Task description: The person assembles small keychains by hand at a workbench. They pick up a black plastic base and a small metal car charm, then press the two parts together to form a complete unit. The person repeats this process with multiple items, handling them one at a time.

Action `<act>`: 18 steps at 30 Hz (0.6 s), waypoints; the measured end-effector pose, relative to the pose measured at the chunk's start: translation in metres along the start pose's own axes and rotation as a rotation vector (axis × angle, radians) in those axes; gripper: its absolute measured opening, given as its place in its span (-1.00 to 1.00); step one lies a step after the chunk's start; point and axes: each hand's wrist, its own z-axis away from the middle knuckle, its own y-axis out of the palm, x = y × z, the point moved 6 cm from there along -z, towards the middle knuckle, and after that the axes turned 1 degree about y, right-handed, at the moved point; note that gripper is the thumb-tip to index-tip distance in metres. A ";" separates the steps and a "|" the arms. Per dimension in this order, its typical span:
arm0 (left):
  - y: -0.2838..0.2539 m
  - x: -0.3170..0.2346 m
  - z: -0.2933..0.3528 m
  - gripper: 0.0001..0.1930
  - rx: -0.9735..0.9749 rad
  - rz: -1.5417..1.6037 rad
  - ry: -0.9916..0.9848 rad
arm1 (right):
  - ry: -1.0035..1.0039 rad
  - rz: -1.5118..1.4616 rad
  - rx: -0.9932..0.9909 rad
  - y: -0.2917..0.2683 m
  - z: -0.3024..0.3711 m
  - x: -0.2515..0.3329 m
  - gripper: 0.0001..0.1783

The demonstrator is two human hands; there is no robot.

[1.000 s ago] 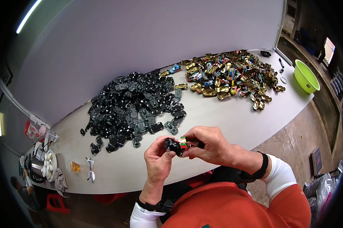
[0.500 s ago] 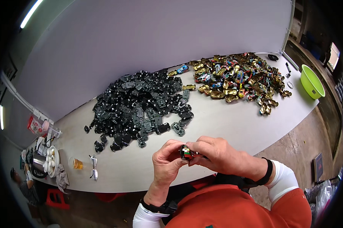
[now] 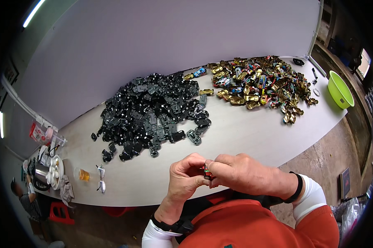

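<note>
Over the table's front edge, my left hand (image 3: 183, 177) and my right hand (image 3: 242, 172) meet around a small toy car (image 3: 207, 173). Red, green and black parts of it show between my fingertips; the rest is covered. Both hands are closed on it, thumbs and fingers pinching from either side. Beyond them spreads a heap of black toy car bases (image 3: 143, 111) with wheels. Farther right lies a heap of gold and multicoloured toy car bodies (image 3: 252, 84). A single gold car body (image 3: 206, 91) sits between the heaps.
At the table's left are a glass of amber drink (image 3: 83, 175), eyeglasses (image 3: 101, 179), a tray of cups (image 3: 59, 175) and a cloth (image 3: 66, 190). A green basin (image 3: 339, 91) stands at the right end. Another person (image 3: 27, 200) is at far left, near a red stool (image 3: 61, 213).
The toy car has turned in my fingers, and less of it shows. Both hands have shifted slightly right and lower, with my right fingers now covering more of it.
</note>
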 end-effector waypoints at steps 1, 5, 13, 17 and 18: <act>0.000 0.000 -0.001 -0.62 0.035 0.023 0.009 | -0.027 -0.057 -0.030 0.000 0.000 -0.001 -0.71; 0.007 -0.009 -0.006 -0.63 -0.033 -0.072 -0.040 | 0.052 -0.242 -0.186 -0.001 0.005 -0.015 -0.58; -0.029 0.018 0.003 -0.74 -0.358 0.051 -0.161 | 0.198 -0.467 -0.207 0.023 0.005 -0.062 -0.79; -0.043 0.022 0.011 -0.79 -0.464 0.200 -0.241 | 0.512 -0.695 -0.078 0.030 0.011 -0.083 -0.72; -0.046 0.024 0.013 -0.80 -0.458 0.222 -0.275 | 0.541 -0.733 -0.028 0.031 0.014 -0.085 -0.71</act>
